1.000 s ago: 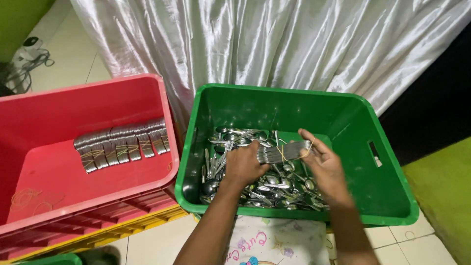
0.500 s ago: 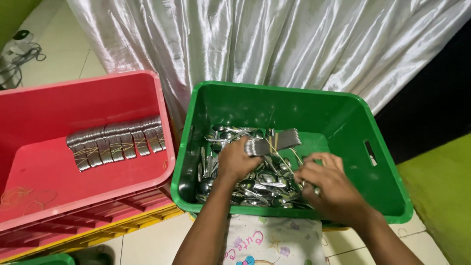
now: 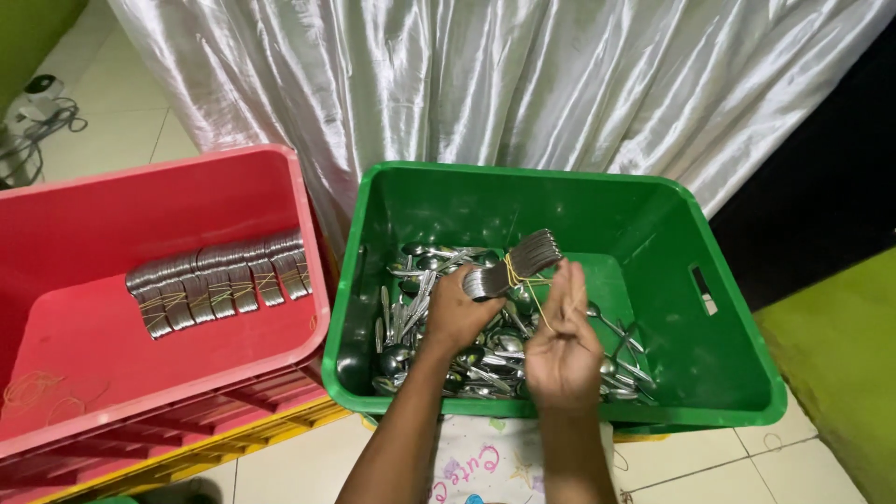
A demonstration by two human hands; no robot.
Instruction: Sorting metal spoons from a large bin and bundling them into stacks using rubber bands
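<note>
Left hand [image 3: 455,313] clenched round a spoon bundle [image 3: 513,266], held above loose spoons [image 3: 485,359] in green crate [image 3: 560,187]. Right hand [image 3: 560,350] pinches yellow rubber band [image 3: 527,285] at bundle's mid. Red crate [image 3: 140,201] at left w/ banded bundles [image 3: 219,280].

Over the green crate [image 3: 737,373] I see left hand [image 3: 455,313] gripping spoon bundle [image 3: 513,266], right hand [image 3: 560,350] pulling its rubber band [image 3: 534,291].
</note>
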